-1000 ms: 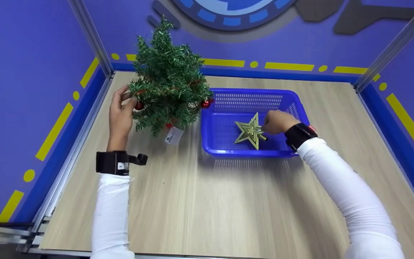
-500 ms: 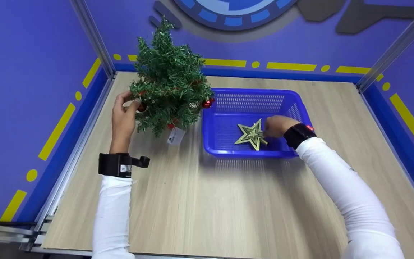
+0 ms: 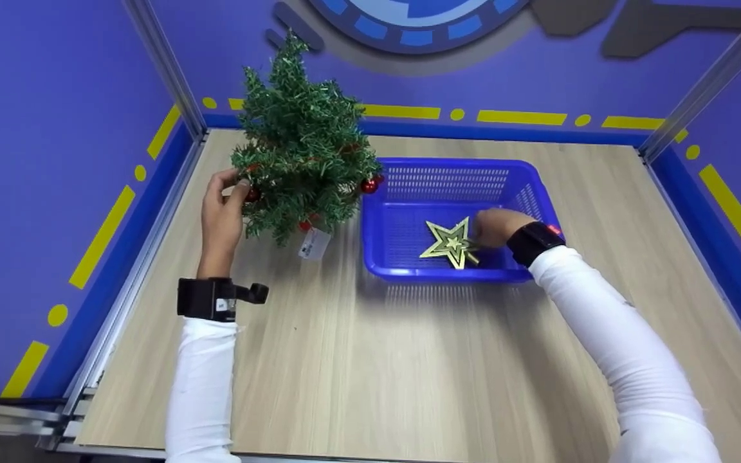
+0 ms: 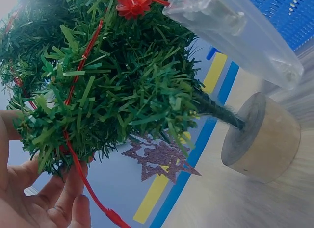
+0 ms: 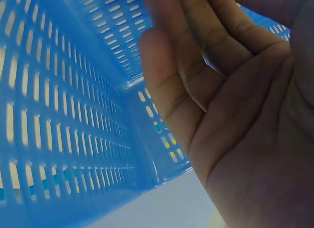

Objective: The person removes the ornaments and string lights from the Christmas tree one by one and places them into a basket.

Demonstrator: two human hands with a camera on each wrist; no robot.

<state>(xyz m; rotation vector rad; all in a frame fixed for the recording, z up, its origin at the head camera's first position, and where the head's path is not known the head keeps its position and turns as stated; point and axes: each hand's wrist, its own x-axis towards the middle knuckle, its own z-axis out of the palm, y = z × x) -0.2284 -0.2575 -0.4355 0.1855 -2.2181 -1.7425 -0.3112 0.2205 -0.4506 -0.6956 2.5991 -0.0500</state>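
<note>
I watch remotely as the right hand (image 3: pixel 498 227), fingers curled and tips partly hidden, seemingly pinches the gold star topper (image 3: pixel 451 244) inside a slotted blue basket (image 3: pixel 448 275). Beyond, the left hand (image 3: pixel 222 217) curls thumb and fingers around a branch (image 4: pixel 55 132) of the artificial Christmas tree (image 3: pixel 306 132), likely steadying it.

Basket walls (image 3: pixel 444 182) ring the star (image 3: pixel 453 244), open above.

Booth-like workstation: printed panels (image 3: pixel 512 83), metal posts (image 3: pixel 163 64), wood-grain tabletop (image 3: pixel 422 373).
</note>
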